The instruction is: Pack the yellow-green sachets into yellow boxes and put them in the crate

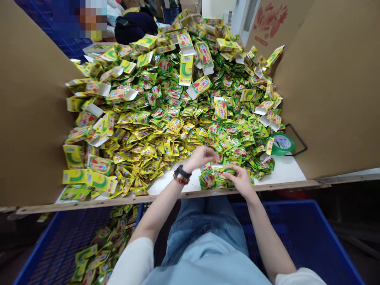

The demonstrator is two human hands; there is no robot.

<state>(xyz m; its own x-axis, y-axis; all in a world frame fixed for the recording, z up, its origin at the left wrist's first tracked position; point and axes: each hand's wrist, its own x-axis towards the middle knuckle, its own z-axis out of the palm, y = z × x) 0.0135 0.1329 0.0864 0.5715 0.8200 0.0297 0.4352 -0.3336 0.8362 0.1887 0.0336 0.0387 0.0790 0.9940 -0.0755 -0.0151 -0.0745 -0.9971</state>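
Observation:
My left hand (203, 156), with a dark band and beads at the wrist, is closed, its fingertips at the near edge of the sachet pile. Whatever it pinches is hidden. My right hand (240, 180) is bent over a yellow-green sachet (220, 176) by the table's front edge, thumb and fingers closing on its right side. Just left of that lies a green sachet (207, 181) with a red fruit print. Behind both hands spreads a large heap of small sachets (175, 107), yellow on the left and green on the right.
Small yellow cartons (186, 69), several with open flaps, lie over the heap. Cardboard walls (326, 87) flank the white table (286, 170). Green tape (282, 144) sits at right. Below are blue crates (320, 237); the left one holds packs. A person is partly visible behind.

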